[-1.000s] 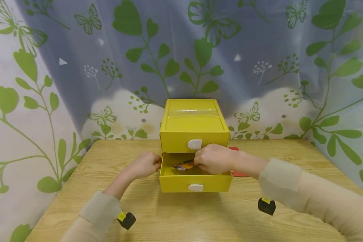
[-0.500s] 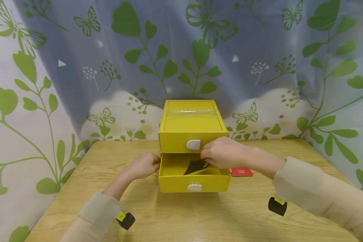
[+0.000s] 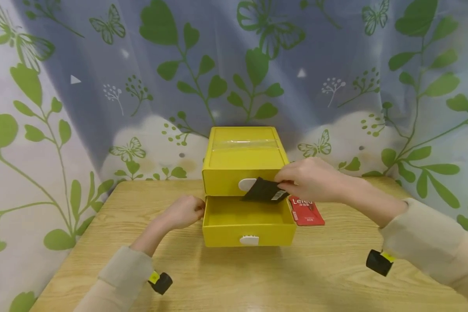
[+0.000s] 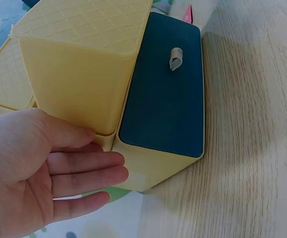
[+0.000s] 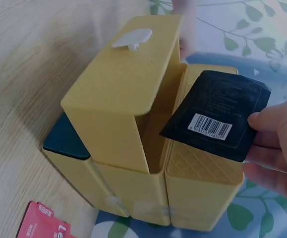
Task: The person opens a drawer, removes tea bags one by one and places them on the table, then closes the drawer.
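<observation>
A yellow drawer unit (image 3: 245, 158) stands on the wooden table with its middle drawer (image 3: 223, 236) pulled out. My right hand (image 3: 316, 180) pinches a flat black packet (image 3: 262, 190) by one edge, above the drawer's right side. The packet's barcode side (image 5: 222, 104) shows in the right wrist view. At the unit's left side is my left hand (image 3: 185, 212); in the left wrist view its fingers (image 4: 91, 178) are extended, with the thumb tip at the pulled-out drawer's side near the frame. Inside the drawer, only bare yellow floor is visible from the head.
On the table right of the unit lies a red packet (image 3: 308, 212) with white lettering. A dark green bottom drawer front (image 4: 165, 84) with a pale handle shows below the pulled-out drawer. Clear tape (image 3: 245, 144) crosses the unit's top. A leaf-patterned curtain (image 3: 171, 86) hangs behind.
My right hand has lifted the black packet out of the drawer, up and to the right. An orange side of a packet showed earlier. The left hand has stayed put.
</observation>
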